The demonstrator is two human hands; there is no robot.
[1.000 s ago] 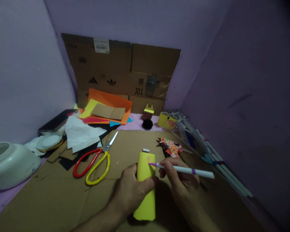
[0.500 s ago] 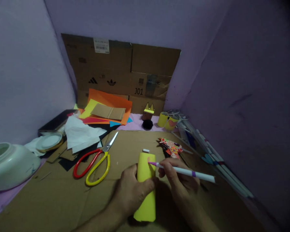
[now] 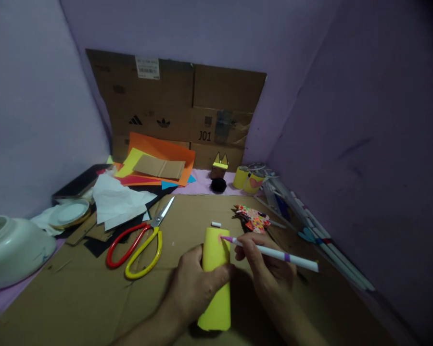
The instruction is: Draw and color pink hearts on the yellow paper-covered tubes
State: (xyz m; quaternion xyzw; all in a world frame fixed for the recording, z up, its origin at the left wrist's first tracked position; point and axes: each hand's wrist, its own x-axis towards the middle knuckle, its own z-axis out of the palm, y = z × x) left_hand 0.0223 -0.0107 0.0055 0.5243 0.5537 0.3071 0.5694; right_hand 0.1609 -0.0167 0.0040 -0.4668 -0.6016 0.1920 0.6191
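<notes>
A yellow paper tube [image 3: 216, 307] lies lengthwise in front of me, with a small pinkish mark near its far end. My left hand [image 3: 198, 281] is closed around its middle, thumb across the top. Between the fingers of my right hand [image 3: 265, 262] is a white felt-tip pen [image 3: 288, 258] with a purple band; its purple tip touches the tube at the mark. Just beyond the tube's far end sits a small white cap-like piece [image 3: 216, 224]. Scissors [image 3: 155, 228] with one red and one yellow handle lie spread on the left.
Paper scraps [image 3: 120, 199], coloured sheets [image 3: 180, 166] and a white pot [image 3: 18, 250] are at the left. A flower-patterned bundle [image 3: 254, 218] lies right of centre. Yellow rolls [image 3: 241, 178] and a black pompom [image 3: 218, 185] stand behind. Pens [image 3: 332, 245] line the right wall.
The pen tip has shifted slightly up along the tube, and the pinkish mark looks a little larger. The whole view has moved slightly. Both hands keep their holds.
</notes>
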